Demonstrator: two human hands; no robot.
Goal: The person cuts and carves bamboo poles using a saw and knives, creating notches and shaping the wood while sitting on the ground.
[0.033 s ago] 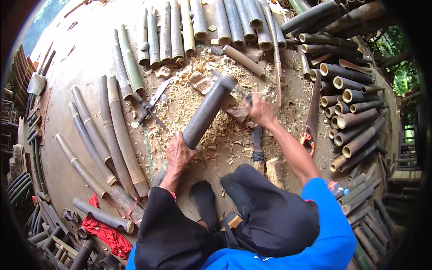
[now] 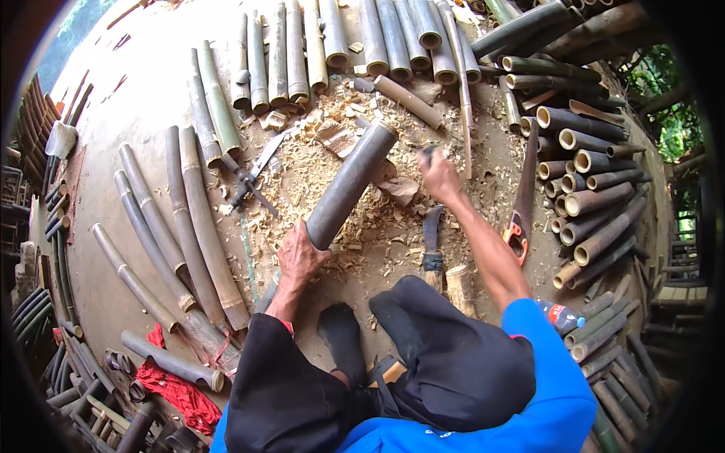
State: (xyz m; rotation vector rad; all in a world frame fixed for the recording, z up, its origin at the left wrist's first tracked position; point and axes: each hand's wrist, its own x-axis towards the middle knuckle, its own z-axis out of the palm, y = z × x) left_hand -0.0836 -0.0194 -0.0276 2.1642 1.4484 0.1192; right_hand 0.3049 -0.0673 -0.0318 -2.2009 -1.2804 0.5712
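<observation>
My left hand [image 2: 300,255] is closed around the lower end of a thick dark bamboo tube [image 2: 351,185], which slants up and to the right. Its far end lies over a pile of pale shavings [image 2: 332,162] and wood chunks. To the right of that end, my right hand [image 2: 440,180] grips a dark-handled tool [image 2: 428,155]; its working part is too blurred to make out. The tool appears apart from the tube. Below my right hand, a curved blade with a bound handle [image 2: 432,245] lies beside a short wooden block [image 2: 461,291].
An orange-handled saw [image 2: 522,204] lies at right, beside stacked bamboo tubes [image 2: 600,200]. A long blade [image 2: 268,155] and a dark metal tool [image 2: 245,185] lie left of the shavings. Bamboo lengths [image 2: 208,226] spread leftward. A plastic bottle [image 2: 560,315] and red cloth [image 2: 177,396] lie nearer.
My right hand has moved slightly up and to the right, away from the tube, with the dark-handled tool in it. My left hand and the bamboo tube have hardly shifted.
</observation>
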